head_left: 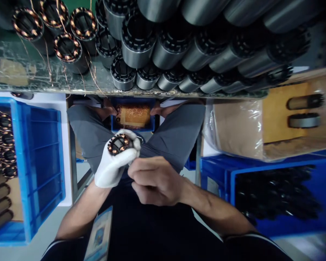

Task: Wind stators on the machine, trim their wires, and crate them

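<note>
One round copper-wound stator (118,145) clasped in white-gloved left grip (115,163); bare right grip (154,179) closed, contents hidden; four-plus wound stators (72,59) on scuffed table (2,54).

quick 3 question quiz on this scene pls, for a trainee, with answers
1. What does the gloved left grip hold?
2. True or false: the right grip is gloved.
3. On the bench, the copper-topped cylinders stand toward which part of the picture? a) right, b) left, c) middle

Key:
1. A short cylinder with copper windings at its end
2. False, it is bare
3. b
</note>
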### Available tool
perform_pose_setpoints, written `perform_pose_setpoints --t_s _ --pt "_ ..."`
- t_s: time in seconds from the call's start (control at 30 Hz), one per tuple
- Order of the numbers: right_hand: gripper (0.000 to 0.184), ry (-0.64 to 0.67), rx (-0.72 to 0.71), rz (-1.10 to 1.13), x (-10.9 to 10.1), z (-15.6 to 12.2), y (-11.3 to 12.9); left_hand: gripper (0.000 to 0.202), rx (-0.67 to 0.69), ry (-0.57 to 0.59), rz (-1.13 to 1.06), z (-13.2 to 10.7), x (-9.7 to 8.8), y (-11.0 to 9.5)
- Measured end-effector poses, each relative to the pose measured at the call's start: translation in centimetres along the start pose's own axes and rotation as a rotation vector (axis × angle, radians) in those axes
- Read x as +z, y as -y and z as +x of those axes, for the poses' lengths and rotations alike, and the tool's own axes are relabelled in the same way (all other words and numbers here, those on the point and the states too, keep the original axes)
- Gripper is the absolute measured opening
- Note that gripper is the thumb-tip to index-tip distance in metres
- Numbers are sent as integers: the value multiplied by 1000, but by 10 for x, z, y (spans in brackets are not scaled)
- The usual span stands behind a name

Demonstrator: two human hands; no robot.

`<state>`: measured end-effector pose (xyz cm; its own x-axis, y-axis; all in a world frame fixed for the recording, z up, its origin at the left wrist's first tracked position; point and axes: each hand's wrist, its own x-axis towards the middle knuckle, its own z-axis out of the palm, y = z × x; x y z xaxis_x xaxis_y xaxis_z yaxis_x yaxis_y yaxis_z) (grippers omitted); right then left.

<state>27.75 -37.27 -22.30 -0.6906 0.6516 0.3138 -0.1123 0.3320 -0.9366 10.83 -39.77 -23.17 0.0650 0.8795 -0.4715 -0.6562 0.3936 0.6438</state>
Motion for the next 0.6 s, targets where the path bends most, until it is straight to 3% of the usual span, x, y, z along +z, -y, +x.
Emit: perform_pose_setpoints --t_s 0.1,0.17,0.23,0.33,0.4,0.43,0.5,0.6 --pt "33 117 81 -103 1 -31 -5 45 48 -138 11 5 -2 8" --pt "37 161 150 -87 -11 -46 -3 41 189 -228 239 8 -6 7" --pt "39 107 229 -52 -26 -49 -1 39 407 -282 603 7 -8 -1" --pt "27 -162 421 102 -42 -33 1 58 596 -209 1002 -1 -7 -14" --pt "17 -299 546 269 -44 -12 0 70 633 -120 1106 -7 -2 -19" --pt "23 -324 580 337 -43 -2 0 73 644 -91 1139 -10 0 -20" --pt "27 -333 571 408 -40 17 -2 79 651 -67 1191 -15 4 -18" --pt "10 -368 490 350 -36 28 -3 86 611 -77 1268 -18 7 -13"
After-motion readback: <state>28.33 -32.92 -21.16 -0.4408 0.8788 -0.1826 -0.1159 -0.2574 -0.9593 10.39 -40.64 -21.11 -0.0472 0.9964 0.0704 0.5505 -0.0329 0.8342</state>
